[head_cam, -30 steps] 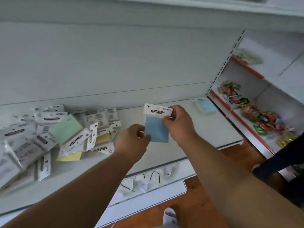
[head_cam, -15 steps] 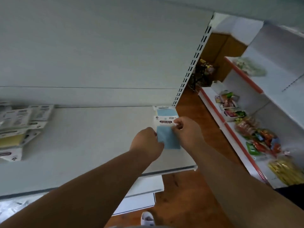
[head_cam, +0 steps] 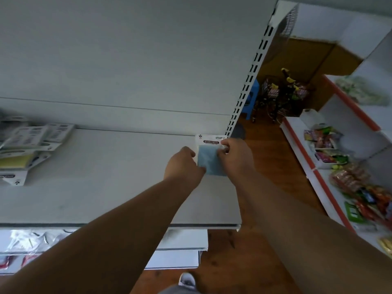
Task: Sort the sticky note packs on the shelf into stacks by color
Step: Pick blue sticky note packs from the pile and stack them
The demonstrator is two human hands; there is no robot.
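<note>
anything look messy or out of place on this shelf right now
Yes: the unsorted packs at the left edge lie in a jumble, overlapping at odd angles, some tilted. At the shelf's right end, the blue pack held by the left hand and right hand looks straight.

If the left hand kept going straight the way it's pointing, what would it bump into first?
Probably the blue sticky note pack, which the left hand already touches at its edge. Past that comes the white back panel of the shelf, though depth is hard to judge from this one view.
</note>
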